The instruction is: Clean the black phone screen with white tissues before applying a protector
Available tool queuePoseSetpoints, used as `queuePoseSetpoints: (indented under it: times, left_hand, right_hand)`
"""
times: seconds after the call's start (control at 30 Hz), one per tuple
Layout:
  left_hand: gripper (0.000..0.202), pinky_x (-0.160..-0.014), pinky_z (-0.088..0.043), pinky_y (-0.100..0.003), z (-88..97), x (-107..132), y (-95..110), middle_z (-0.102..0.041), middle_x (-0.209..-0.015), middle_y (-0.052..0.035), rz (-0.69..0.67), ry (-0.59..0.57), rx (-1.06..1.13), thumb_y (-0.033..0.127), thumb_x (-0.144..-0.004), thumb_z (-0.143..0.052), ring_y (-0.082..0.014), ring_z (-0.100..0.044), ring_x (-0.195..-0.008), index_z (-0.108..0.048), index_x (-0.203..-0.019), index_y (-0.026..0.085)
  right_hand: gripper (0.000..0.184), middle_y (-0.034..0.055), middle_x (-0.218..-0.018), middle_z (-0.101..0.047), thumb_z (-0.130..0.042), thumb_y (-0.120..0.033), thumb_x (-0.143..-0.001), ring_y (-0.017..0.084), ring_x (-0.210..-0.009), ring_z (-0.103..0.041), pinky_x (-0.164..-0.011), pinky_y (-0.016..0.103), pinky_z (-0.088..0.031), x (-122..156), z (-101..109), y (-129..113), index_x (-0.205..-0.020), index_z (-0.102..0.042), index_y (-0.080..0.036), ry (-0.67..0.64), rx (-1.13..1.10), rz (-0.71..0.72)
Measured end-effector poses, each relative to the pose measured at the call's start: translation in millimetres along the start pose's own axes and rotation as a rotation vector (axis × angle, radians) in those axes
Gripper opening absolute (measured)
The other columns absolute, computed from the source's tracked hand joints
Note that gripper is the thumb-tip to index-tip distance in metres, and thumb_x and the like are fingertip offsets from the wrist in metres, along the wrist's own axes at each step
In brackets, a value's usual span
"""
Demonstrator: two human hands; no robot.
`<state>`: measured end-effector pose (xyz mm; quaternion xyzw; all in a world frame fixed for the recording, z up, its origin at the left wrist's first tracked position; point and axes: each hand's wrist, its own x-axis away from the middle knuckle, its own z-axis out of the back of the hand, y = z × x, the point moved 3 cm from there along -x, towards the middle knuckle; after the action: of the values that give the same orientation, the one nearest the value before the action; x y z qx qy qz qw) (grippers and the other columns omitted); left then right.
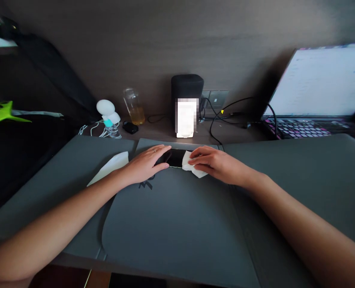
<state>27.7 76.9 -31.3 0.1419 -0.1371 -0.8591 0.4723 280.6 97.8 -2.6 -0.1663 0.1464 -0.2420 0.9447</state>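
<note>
Left hand (149, 162) gripping nine-o'clock end of glossy black rectangular phone (176, 158), right hand (218, 162) pinching crumpled white tissue (197, 172) against its three-o'clock end, black rounded speaker (187, 86) at twelve o'clock

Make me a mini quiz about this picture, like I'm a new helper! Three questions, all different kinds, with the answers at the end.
1. Fill in the blank: The left hand touches the dark flat device, while the right hand holds a crumpled white ____.

2. True or false: The open laptop is to the right of the black speaker.

3. Multiple choice: What colour is the liquid in the clear container?
a) blue
b) yellowy-brown
c) green

Key
1. tissue
2. true
3. b
</note>
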Motion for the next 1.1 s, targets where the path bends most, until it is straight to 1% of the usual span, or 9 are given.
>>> queuePoseSetpoints:
  times: [0.1, 0.17, 0.33, 0.47, 0.57, 0.67, 0.83, 0.93, 1.1]
  left_hand:
    - [0.053, -0.116, -0.031, -0.038, 0.2, 0, 0, -0.040, -0.153, -0.0063, -0.001, 0.003, -0.002, 0.042, -0.100, -0.047, -0.0225, -0.035, -0.142, -0.033, -0.148, 0.025]
    - [0.053, -0.116, -0.031, -0.038, 0.4, 0, 0, -0.040, -0.154, -0.0057, -0.002, 0.000, 0.000, 0.043, -0.100, -0.047, -0.0230, -0.034, -0.142, -0.032, -0.148, 0.027]
    - [0.053, -0.116, -0.031, -0.039, 0.9, 0, 1, -0.040, -0.153, -0.0060, 0.004, -0.005, 0.000, 0.043, -0.100, -0.047, -0.0229, -0.034, -0.142, -0.032, -0.148, 0.026]
    - [0.053, -0.116, -0.031, -0.040, 0.8, 0, 1, -0.040, -0.153, -0.0049, -0.004, 0.003, 0.006, 0.043, -0.100, -0.047, -0.0237, -0.035, -0.142, -0.032, -0.148, 0.029]
    - [0.053, -0.116, -0.031, -0.039, 0.7, 0, 1, -0.041, -0.153, -0.0049, -0.011, 0.003, 0.009, 0.042, -0.099, -0.047, -0.0237, -0.035, -0.142, -0.032, -0.148, 0.028]
    - [0.053, -0.116, -0.031, -0.038, 0.8, 0, 0, -0.041, -0.153, -0.0052, -0.013, 0.003, 0.006, 0.042, -0.099, -0.047, -0.0225, -0.035, -0.142, -0.032, -0.148, 0.027]
    - [0.054, -0.115, -0.031, -0.036, 1.8, 0, 0, -0.040, -0.154, -0.0063, -0.016, 0.001, -0.001, 0.042, -0.099, -0.048, -0.0228, -0.035, -0.142, -0.032, -0.148, 0.025]
    - [0.054, -0.116, -0.031, -0.037, 2.7, 0, 1, -0.040, -0.153, -0.0060, -0.017, 0.004, -0.003, 0.041, -0.099, -0.048, -0.0232, -0.035, -0.142, -0.032, -0.148, 0.026]
    - [0.053, -0.116, -0.031, -0.038, 2.7, -1, 2, -0.041, -0.153, -0.0053, -0.011, 0.000, -0.005, 0.041, -0.100, -0.048, -0.0227, -0.035, -0.142, -0.032, -0.148, 0.027]
  right_hand:
    - [0.027, 0.0084, -0.117, -0.063, -0.048, -0.027, -0.098, 0.021, -0.106, -0.061, -0.094, 0.038, -0.050, 0, 0, 1, -0.111, -0.071, -0.023, 0.026, -0.012, -0.005]
    - [0.026, 0.0084, -0.116, -0.063, -0.049, -0.028, -0.098, 0.021, -0.106, -0.061, -0.094, 0.039, -0.049, 0, 0, 2, -0.109, -0.072, -0.024, 0.050, 0.005, -0.016]
    - [0.026, 0.0085, -0.115, -0.063, -0.050, -0.029, -0.098, 0.021, -0.107, -0.060, -0.095, 0.039, -0.049, -1, -2, 3, -0.111, -0.071, -0.023, 0.034, -0.013, 0.015]
    - [0.025, 0.0082, -0.112, -0.064, -0.051, -0.031, -0.097, 0.021, -0.102, -0.062, -0.093, 0.040, -0.050, 1, 1, 11, -0.107, -0.072, -0.023, 0.087, -0.003, -0.019]
    - [0.026, 0.0100, -0.114, -0.063, -0.052, -0.033, -0.096, 0.024, -0.105, -0.061, -0.095, 0.045, -0.049, 2, 0, 12, -0.110, -0.071, -0.022, 0.114, 0.039, -0.057]
    - [0.030, 0.0117, -0.119, -0.060, -0.054, -0.035, -0.094, 0.027, -0.110, -0.058, -0.097, 0.048, -0.047, 2, -1, 11, -0.117, -0.067, -0.022, 0.115, 0.047, -0.064]
    - [0.032, 0.0120, -0.120, -0.057, -0.053, -0.036, -0.095, 0.027, -0.111, -0.055, -0.097, 0.047, -0.047, 3, -1, 11, -0.122, -0.062, -0.023, 0.082, 0.047, -0.058]
    - [0.032, 0.0127, -0.119, -0.056, -0.051, -0.036, -0.096, 0.027, -0.110, -0.055, -0.096, 0.048, -0.047, 2, -3, 9, -0.122, -0.061, -0.022, 0.074, 0.074, -0.066]
    - [0.032, 0.0127, -0.122, -0.057, -0.050, -0.036, -0.097, 0.028, -0.113, -0.055, -0.097, 0.050, -0.047, -1, -8, 7, -0.123, -0.062, -0.023, 0.119, 0.085, -0.043]
